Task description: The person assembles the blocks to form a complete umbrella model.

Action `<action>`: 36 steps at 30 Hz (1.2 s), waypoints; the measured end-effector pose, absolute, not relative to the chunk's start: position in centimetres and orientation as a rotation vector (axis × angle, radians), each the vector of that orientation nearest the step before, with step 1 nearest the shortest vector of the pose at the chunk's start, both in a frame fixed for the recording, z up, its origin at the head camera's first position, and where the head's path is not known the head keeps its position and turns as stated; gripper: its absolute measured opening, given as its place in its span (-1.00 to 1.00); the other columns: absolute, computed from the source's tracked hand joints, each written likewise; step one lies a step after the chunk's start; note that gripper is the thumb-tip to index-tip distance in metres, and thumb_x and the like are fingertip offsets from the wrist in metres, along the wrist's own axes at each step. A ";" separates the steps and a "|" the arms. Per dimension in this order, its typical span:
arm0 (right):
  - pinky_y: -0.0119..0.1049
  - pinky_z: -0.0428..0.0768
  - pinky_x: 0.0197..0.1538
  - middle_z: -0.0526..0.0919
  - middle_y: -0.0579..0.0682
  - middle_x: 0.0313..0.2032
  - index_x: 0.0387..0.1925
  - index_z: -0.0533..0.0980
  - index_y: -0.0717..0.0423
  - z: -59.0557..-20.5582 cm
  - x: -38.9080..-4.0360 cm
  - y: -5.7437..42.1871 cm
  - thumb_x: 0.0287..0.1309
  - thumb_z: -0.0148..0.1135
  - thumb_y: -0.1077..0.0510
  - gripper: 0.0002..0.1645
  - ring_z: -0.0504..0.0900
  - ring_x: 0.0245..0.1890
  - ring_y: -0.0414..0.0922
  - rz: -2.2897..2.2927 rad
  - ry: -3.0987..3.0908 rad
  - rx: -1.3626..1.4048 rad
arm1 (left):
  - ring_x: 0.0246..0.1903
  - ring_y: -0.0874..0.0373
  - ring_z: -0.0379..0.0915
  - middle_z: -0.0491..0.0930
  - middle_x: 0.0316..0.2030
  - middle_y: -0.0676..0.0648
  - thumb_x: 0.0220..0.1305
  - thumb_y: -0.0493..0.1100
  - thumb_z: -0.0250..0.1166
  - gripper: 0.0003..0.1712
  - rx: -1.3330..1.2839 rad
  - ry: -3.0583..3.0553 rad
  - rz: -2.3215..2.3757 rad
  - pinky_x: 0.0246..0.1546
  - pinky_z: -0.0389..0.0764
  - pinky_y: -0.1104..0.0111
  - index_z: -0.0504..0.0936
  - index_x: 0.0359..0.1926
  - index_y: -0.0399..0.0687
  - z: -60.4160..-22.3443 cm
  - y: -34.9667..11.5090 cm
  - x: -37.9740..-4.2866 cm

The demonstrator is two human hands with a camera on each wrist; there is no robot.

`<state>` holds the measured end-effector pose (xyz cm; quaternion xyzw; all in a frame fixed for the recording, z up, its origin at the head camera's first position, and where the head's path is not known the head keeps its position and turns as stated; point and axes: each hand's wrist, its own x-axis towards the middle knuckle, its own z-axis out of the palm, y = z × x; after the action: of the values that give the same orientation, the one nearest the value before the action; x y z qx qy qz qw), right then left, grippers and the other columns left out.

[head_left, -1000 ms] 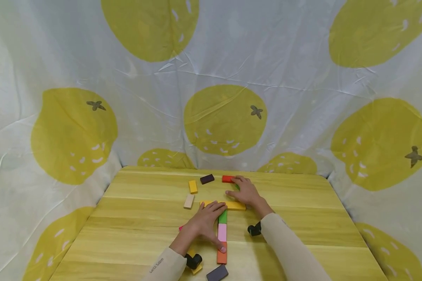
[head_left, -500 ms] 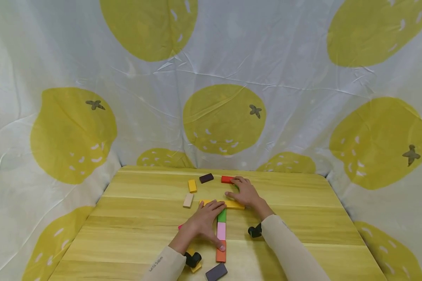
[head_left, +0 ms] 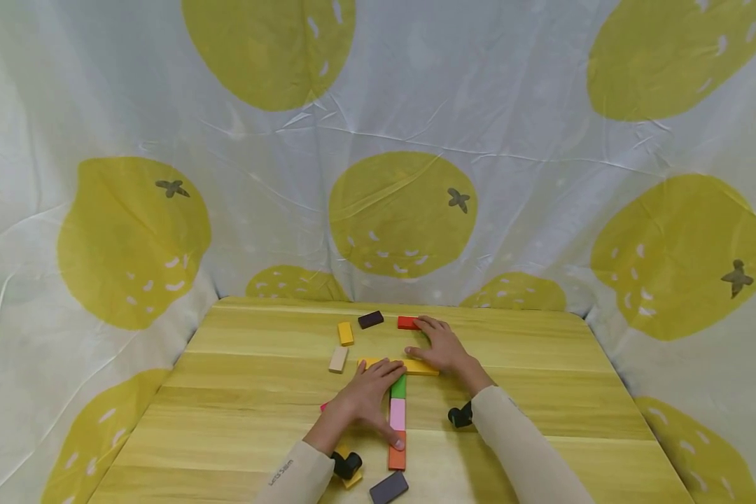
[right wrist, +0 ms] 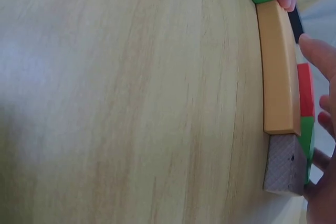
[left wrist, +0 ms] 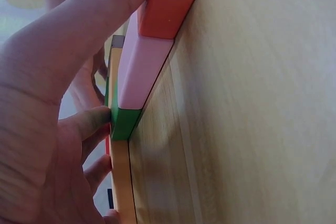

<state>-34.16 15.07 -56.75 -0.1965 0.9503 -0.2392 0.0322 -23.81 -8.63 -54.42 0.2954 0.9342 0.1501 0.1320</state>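
My left hand (head_left: 367,399) spreads over a line of wooden blocks. Its thumb rests on the orange block (head_left: 397,459), while its fingertips touch the far end near the green block (head_left: 399,387) and the yellow crosspiece (head_left: 421,367). Between orange and green lies a pink block (head_left: 397,414). Farther back, my right hand (head_left: 446,348) lies with its fingers by the red block (head_left: 407,323) and another green block (right wrist: 306,137), its thumb held apart. A grey-brown block (right wrist: 285,163) continues the crosspiece at its right end, hidden behind the hand in the head view.
Loose blocks lie to the left: dark (head_left: 371,320), yellow (head_left: 346,334) and pale wood (head_left: 338,360). A grey block (head_left: 389,488) sits near the front; a yellow one (head_left: 353,479) and a pink-red one (head_left: 324,406) are partly under the left arm. A lemon-print curtain (head_left: 403,213) borders the table.
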 end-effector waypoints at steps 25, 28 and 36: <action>0.26 0.31 0.47 0.26 0.09 0.54 0.51 0.34 0.05 -57.3 -34.0 15.7 0.30 0.25 -0.31 -0.10 0.21 0.51 0.23 -0.800 2.909 -0.641 | 0.63 -0.04 -0.12 0.04 0.63 0.11 -0.43 0.70 0.50 0.62 0.857 2.706 0.438 0.55 -0.12 -0.29 0.08 0.64 0.19 -54.7 -8.6 -24.0; 0.26 0.32 0.46 0.26 0.09 0.54 0.51 0.33 0.05 -57.3 -34.0 15.8 0.31 0.25 -0.30 -0.10 0.22 0.51 0.23 -0.804 2.909 -0.636 | 0.63 -0.04 -0.12 0.03 0.63 0.12 -0.43 0.71 0.50 0.62 0.862 2.711 0.429 0.55 -0.12 -0.28 0.08 0.65 0.19 -54.6 -8.6 -24.0; 0.27 0.29 0.48 0.23 0.09 0.56 0.53 0.30 0.04 -56.8 -33.8 15.9 0.33 0.24 -0.29 -0.10 0.18 0.53 0.24 -0.827 2.869 -0.617 | 0.63 -0.03 -0.12 0.03 0.63 0.13 -0.46 0.71 0.50 0.64 0.854 2.716 0.424 0.56 -0.11 -0.27 0.08 0.65 0.19 -54.6 -8.6 -24.0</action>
<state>-33.80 15.93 -56.84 -0.2021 0.9400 -0.2709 0.0464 -24.01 -8.57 -54.64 0.2943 0.9354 0.1460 0.1311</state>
